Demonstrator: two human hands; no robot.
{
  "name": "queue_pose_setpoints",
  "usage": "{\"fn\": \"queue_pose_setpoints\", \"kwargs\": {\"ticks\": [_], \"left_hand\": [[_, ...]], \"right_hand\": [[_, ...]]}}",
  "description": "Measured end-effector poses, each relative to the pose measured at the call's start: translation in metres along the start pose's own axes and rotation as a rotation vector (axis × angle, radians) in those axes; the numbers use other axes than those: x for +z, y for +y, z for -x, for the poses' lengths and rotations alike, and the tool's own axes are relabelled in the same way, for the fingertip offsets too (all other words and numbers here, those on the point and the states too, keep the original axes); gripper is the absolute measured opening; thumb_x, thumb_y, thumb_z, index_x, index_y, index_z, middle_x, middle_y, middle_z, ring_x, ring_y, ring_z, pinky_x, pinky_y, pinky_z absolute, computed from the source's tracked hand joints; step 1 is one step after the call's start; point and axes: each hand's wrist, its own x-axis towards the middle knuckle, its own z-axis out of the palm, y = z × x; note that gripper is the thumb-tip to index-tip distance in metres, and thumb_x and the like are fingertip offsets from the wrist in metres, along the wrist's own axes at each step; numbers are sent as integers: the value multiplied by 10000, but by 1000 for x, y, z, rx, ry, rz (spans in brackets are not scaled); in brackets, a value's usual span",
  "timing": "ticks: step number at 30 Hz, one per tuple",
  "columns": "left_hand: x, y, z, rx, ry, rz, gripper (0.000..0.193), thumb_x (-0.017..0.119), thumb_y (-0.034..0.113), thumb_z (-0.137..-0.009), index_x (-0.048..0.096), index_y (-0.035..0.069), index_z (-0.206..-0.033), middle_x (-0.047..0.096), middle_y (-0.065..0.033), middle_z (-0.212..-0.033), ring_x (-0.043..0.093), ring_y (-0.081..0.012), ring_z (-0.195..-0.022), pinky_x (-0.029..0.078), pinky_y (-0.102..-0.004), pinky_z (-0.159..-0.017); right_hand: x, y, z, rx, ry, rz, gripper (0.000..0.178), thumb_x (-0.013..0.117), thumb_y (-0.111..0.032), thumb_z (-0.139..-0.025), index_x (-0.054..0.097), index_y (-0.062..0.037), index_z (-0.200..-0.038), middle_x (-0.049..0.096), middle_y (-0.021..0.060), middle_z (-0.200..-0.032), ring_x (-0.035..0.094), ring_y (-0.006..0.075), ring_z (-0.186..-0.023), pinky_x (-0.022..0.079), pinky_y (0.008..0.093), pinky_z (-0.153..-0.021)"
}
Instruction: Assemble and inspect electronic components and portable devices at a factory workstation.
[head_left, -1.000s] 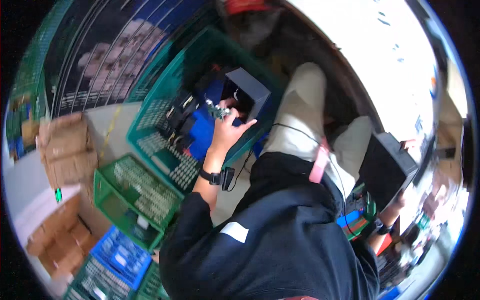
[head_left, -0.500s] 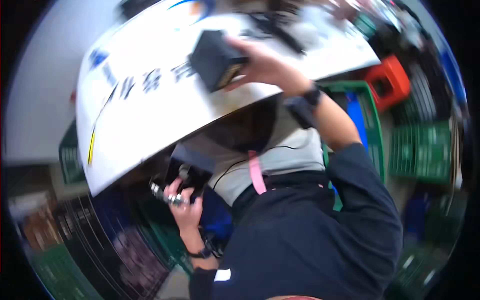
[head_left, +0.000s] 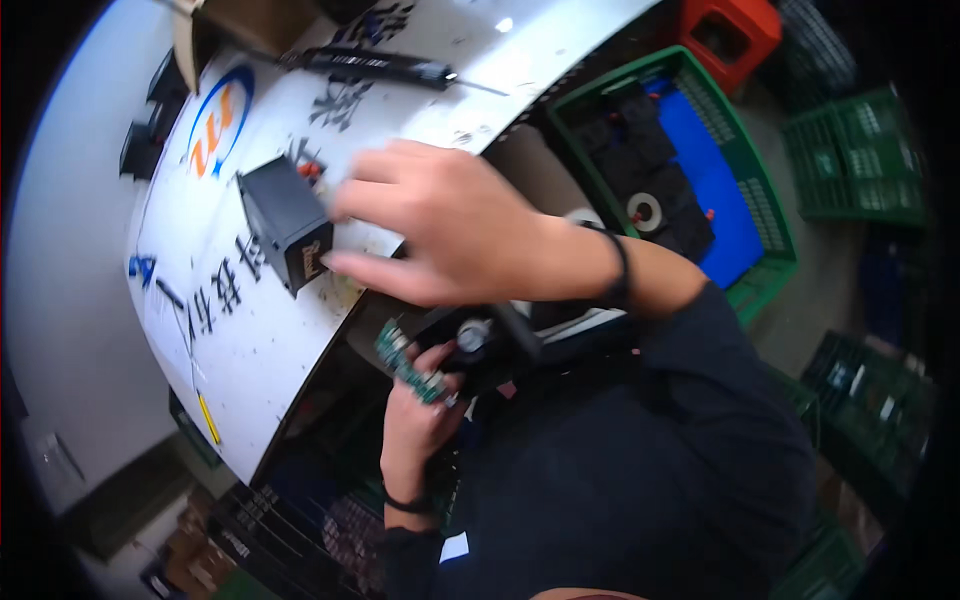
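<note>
A black box (head_left: 285, 215) with gold lettering on one end rests on the white table. My right hand (head_left: 450, 225) is beside it, fingers apart and partly curled, with the thumb tip close to the box's edge. Whether the thumb touches the box I cannot tell. Below the table edge, my left hand (head_left: 415, 425) is closed on a green circuit board (head_left: 408, 368) and a black part with a silver knob (head_left: 473, 336). How board and black part join is hidden.
A black screwdriver-like tool (head_left: 380, 68) lies farther back on the table (head_left: 240, 370). On the right, a green crate (head_left: 770, 235) holds black pieces and a ring-shaped roll (head_left: 645, 211). Behind it stands a red stool (head_left: 730, 40). A cardboard box (head_left: 262, 22) is at the far left.
The black box, earlier held up in my right hand, is now down on the table and that hand has let go. My left hand, with the circuit board, has moved slightly right.
</note>
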Motion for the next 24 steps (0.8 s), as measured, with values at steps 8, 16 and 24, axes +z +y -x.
{"fn": "queue_pose_setpoints", "kwargs": {"ticks": [8, 16, 24], "left_hand": [[34, 2, -66, -19, -301, 222, 382, 809, 99, -665, 643, 38, -1002, 602, -142, -1249, 590, -370, -1139, 556, -467, -896], [65, -33, -95, 54, -326, 444, 342, 788, 60, -703, 623, 44, -1003, 577, -151, -1272, 569, -374, -1165, 550, -442, -903], [90, -64, -67, -55, -125, 831, 320, 763, 36, -756, 612, 43, -1038, 583, -148, -1293, 600, -329, -1158, 528, -390, -949]], "right_hand": [[-29, 39, 113, 153, -576, -352, 670, 892, -306, -747, 624, -46, -1303, 566, 204, -1297, 567, 389, -1159, 492, 457, -992], [-19, 93, 152, 411, -651, -452, 706, 889, -339, -754, 620, -48, -1338, 533, 216, -1410, 547, 412, -1267, 445, 497, -1091], [-22, 93, 163, 176, -723, -443, 570, 820, -362, -839, 655, -55, -1289, 569, 168, -1442, 585, 401, -1229, 434, 517, -1089]]}}
